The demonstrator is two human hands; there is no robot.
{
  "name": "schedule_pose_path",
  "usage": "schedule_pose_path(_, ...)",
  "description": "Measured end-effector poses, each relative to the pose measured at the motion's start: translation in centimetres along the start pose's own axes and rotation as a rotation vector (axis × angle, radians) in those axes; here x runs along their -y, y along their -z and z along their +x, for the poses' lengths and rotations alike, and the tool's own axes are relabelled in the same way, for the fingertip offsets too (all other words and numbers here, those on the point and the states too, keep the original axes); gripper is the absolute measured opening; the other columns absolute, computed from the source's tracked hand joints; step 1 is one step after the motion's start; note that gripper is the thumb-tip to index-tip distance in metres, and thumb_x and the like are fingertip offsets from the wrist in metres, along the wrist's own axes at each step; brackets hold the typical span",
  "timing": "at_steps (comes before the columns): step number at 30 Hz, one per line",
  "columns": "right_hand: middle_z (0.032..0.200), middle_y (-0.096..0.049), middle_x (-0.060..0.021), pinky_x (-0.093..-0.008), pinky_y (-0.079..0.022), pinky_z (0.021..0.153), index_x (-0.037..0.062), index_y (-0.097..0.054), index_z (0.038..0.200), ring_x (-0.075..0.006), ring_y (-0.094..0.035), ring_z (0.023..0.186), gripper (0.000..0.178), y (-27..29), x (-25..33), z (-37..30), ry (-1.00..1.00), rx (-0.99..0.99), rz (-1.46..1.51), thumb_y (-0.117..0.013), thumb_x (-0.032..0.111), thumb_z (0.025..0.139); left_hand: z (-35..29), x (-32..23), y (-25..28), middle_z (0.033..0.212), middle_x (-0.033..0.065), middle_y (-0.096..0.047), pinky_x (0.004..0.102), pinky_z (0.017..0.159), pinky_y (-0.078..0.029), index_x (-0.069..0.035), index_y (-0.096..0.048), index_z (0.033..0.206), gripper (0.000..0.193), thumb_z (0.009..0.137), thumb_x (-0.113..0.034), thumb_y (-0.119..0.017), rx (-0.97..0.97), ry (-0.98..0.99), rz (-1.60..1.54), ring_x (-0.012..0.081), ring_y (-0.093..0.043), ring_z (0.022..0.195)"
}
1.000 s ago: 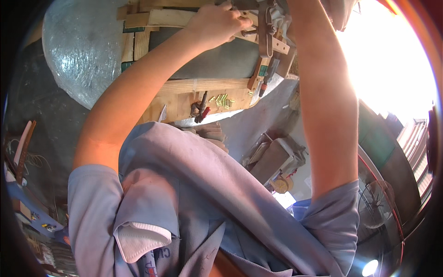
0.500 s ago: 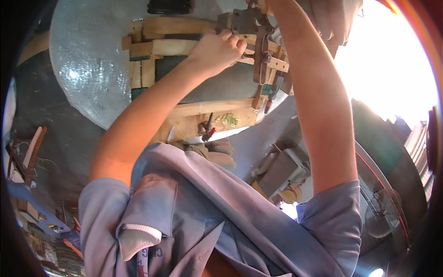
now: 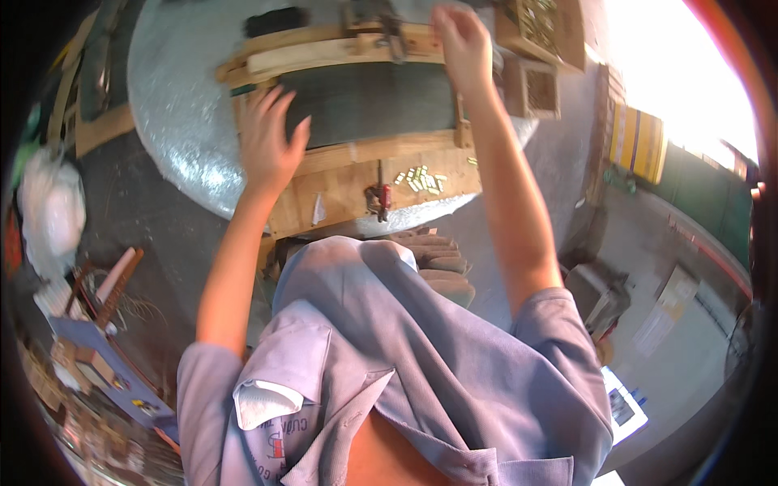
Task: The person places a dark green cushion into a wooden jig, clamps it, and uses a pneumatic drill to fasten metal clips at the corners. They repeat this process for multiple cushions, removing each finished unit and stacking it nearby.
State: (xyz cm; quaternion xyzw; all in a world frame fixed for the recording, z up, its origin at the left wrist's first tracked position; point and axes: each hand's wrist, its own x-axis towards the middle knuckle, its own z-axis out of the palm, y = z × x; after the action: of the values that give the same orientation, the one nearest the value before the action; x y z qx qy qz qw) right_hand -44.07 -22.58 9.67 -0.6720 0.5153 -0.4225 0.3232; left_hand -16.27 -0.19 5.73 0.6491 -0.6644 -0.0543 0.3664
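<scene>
My left hand (image 3: 271, 142) is open, fingers spread, over the left end of a wooden frame (image 3: 356, 151) around a dark green panel (image 3: 373, 101). It holds nothing. Beyond the frame's far right corner is my right hand (image 3: 466, 53), raised and blurred. Its fingers look partly bent, and whether anything is in them cannot be made out. A dark metal clamp-like fixture (image 3: 393, 36) sits on the far rail, left of my right hand. On the near board (image 3: 348, 206) lie several small brass-coloured pieces (image 3: 421, 180) and a red-and-black hand tool (image 3: 379, 198).
The frame rests on a round table with a shiny, film-like cover (image 3: 174, 121). Wooden boxes (image 3: 531, 89) of small parts stand at the far right. A black object (image 3: 277, 21) lies at the far edge. To the left is a bundle in clear plastic (image 3: 53, 202).
Both hands have left the metal fixture. My left hand has come down leftward and spread its fingers; my right has come into full view. More of the boxes at the right now shows.
</scene>
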Motion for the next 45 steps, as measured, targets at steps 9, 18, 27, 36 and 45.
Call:
schedule_pose_path(9, 0.115, -0.075, -0.0108, -0.0383, -0.060, 0.077, 0.0139, -0.067, 0.137, -0.0226, -0.076, 0.080, 0.048, 13.5, -3.6, -35.2, -0.568, 0.170, -0.407, -0.084, 0.018, 0.092, -18.4, -10.3, 4.1, 0.138, 0.0166, -0.066, 0.0493, 0.110, -0.050, -0.005, -0.069, 0.129, 0.036, 0.096, -0.017, -0.078, 0.275, 0.246, 0.011, 0.0388, -0.062, 0.129)
schedule_pose_path(18, 0.105, -0.073, -0.0122, -0.0454, -0.058, 0.078, 0.0123, -0.068, 0.122, -0.0323, -0.075, 0.089, 0.035, 12.7, -8.1, -33.8, -0.415, 0.123, -0.433, -0.081, 0.025, 0.092, -8.8, -20.8, -8.9, 0.115, 0.0073, -0.075, 0.0437, 0.092, -0.057, -0.012, -0.076, 0.114, 0.020, 0.096, -0.019, -0.077, 0.392, 0.002, -0.199, 0.0306, -0.072, 0.104)
schedule_pose_path(27, 0.098, -0.075, -0.0145, -0.0490, -0.058, 0.080, 0.0096, -0.072, 0.103, -0.0372, -0.074, 0.092, 0.019, 12.5, -9.7, -34.0, -0.391, 0.054, -0.371, -0.078, 0.025, 0.093, -8.1, -20.8, -17.2, 0.115, 0.0042, -0.069, 0.0465, 0.095, -0.055, -0.023, -0.077, 0.127, 0.031, 0.097, -0.026, -0.075, 0.743, -0.334, 0.224, 0.0277, -0.068, 0.112)
schedule_pose_path(36, 0.094, -0.073, -0.0118, -0.0452, -0.056, 0.076, 0.0093, -0.072, 0.100, -0.0326, -0.072, 0.086, 0.017, 12.2, -10.2, -34.6, -0.422, -0.057, -0.202, -0.081, 0.019, 0.091, -6.5, -22.1, -19.9, 0.118, 0.0066, -0.068, 0.0472, 0.098, -0.052, -0.012, -0.072, 0.109, 0.024, 0.093, -0.027, -0.081, 0.838, -0.414, 0.340, 0.0293, -0.064, 0.117)
schedule_pose_path(45, 0.096, -0.076, -0.0127, -0.0453, -0.057, 0.080, 0.0096, -0.074, 0.105, -0.0341, -0.074, 0.091, 0.018, 13.0, -10.4, -34.0, -0.535, -0.007, -0.032, -0.078, 0.022, 0.093, -7.1, -21.1, -20.5, 0.113, 0.0128, -0.068, 0.0477, 0.099, -0.049, -0.006, -0.066, 0.106, 0.025, 0.095, -0.025, -0.077, 0.839, -0.450, 0.331, 0.0337, -0.063, 0.114)
